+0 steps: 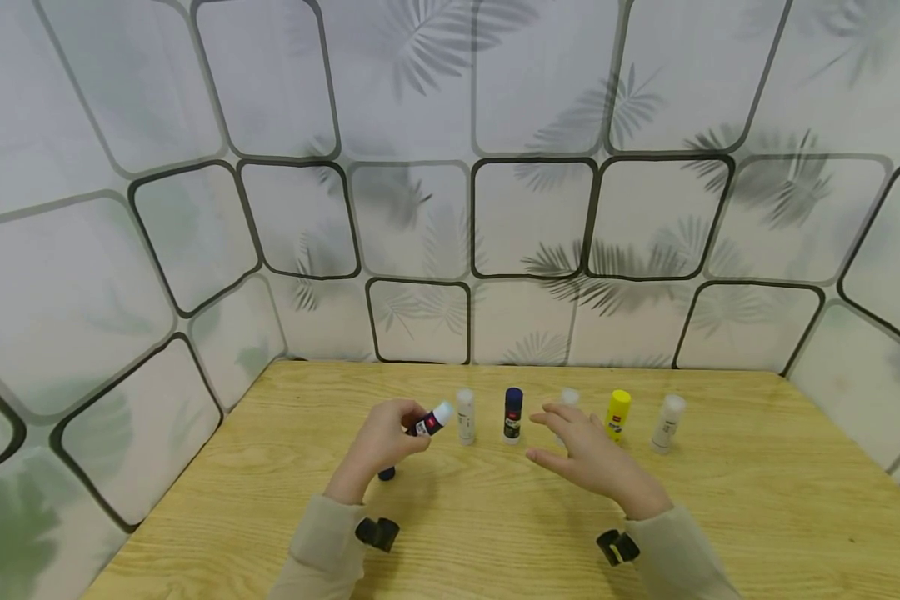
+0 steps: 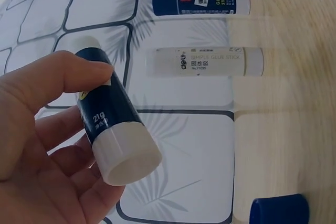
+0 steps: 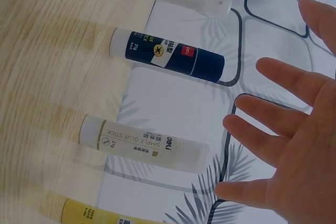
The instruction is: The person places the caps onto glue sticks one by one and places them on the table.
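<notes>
My left hand (image 1: 378,435) grips a navy glue stick (image 1: 425,423) around its barrel, tilted above the table; its white glue tip shows, without a cap. In the left wrist view the thumb lies along the barrel and the white base (image 2: 128,153) faces the camera. A navy cap (image 1: 387,473) stands on the table below that hand. My right hand (image 1: 588,448) hovers with spread fingers, holding nothing. It partly hides a white glue stick (image 1: 569,397). To its left stands a capped navy glue stick (image 1: 513,417).
Upright in the same row are a white glue stick (image 1: 466,418) at the left, a yellow glue stick (image 1: 618,410), and another white glue stick (image 1: 668,423) at the right end. The wooden table (image 1: 495,533) ends at a patterned wall covering (image 1: 525,325).
</notes>
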`<state>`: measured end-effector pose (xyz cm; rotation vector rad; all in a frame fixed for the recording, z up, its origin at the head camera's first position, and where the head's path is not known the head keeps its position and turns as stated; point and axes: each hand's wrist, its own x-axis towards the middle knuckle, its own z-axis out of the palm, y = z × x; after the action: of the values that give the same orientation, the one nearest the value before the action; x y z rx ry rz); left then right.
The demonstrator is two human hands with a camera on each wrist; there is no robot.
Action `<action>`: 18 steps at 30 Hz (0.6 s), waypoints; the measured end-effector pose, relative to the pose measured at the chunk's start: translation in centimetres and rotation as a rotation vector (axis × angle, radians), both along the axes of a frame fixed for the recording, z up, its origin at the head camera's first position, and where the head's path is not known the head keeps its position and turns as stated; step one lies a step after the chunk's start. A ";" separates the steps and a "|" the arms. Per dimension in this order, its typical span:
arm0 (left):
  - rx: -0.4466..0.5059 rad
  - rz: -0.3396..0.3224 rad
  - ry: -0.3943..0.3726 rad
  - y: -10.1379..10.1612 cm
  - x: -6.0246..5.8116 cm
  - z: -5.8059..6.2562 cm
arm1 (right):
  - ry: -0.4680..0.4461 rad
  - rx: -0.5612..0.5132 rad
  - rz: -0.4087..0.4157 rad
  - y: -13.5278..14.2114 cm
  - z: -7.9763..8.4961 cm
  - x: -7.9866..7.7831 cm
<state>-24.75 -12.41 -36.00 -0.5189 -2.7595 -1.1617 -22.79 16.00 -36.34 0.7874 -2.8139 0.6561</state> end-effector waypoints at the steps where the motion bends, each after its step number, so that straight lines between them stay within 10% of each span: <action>1: -0.007 -0.014 0.003 -0.1 0.0 0.0 | 0.001 -0.001 0.000 0.0 0.0 0.0; 18: -0.026 -0.002 -0.054 -3.7 0.6 1.8 | 0.019 0.012 0.030 -0.3 -0.2 -0.1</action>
<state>-24.20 -16.08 -34.23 -0.5005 -2.8237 -1.1578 -22.86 15.66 -36.53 0.8344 -2.7971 0.6341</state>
